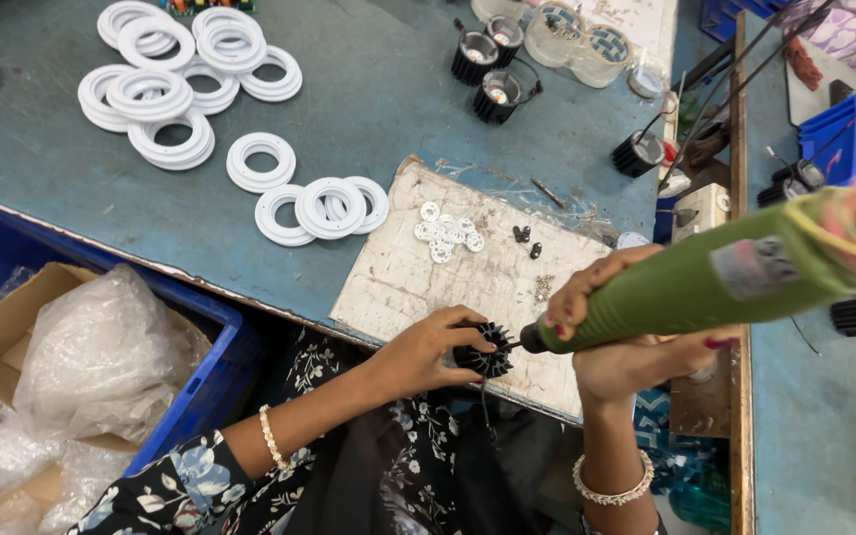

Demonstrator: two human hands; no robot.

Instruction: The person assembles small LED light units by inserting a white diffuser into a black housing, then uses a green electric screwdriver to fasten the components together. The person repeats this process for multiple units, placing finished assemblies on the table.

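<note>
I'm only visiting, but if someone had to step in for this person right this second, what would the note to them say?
Left hand: gripping a black finned heat sink at the near edge of the worn white board.
Right hand: holding the green electric screwdriver, its tip at the heat sink.
Nearby: small white washers and a few dark screws on the board; large white rings stacked on the blue-grey table; more black finned units at the far side.
Done: cannot tell how many are finished.
Left: apparently the fastening on the held piece, still under the driver.
</note>
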